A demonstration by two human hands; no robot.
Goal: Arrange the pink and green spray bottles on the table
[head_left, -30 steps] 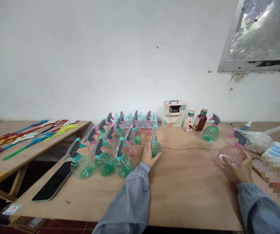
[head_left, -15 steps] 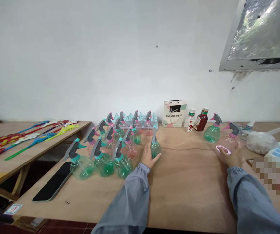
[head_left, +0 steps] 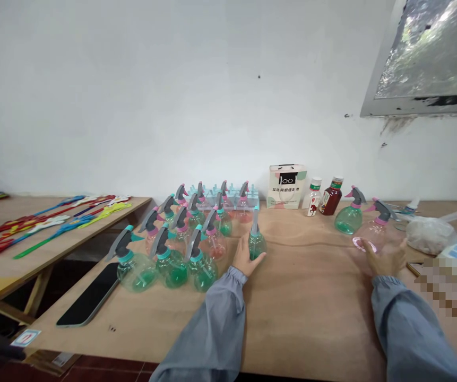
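Note:
My left hand (head_left: 246, 258) is wrapped around the left side of a green spray bottle (head_left: 257, 245) with a grey and teal trigger head, upright on the wooden table. At the right, my right hand (head_left: 385, 260) grips a clear pink spray bottle (head_left: 380, 231), thumb in front and fingers round its far right side. The pink bottle's grey and pink head points left. Just behind it stands another green spray bottle (head_left: 348, 218) with a pink collar. Left of my left hand, several green and pink spray bottles (head_left: 202, 271) are grouped in rows.
A phone (head_left: 88, 295) lies near the table's left edge. Behind are a light blue rack (head_left: 255, 200), a paper bag (head_left: 286, 196) and two bottles, one white-labelled (head_left: 313, 197), one dark red (head_left: 332, 196). A plastic bag (head_left: 429, 233) sits right. Colourful strips (head_left: 57, 231) cover another table.
My right hand has shifted slightly right and spread wider around the pink spray bottle. My left hand stays on the green spray bottle. The whole view has shifted a little.

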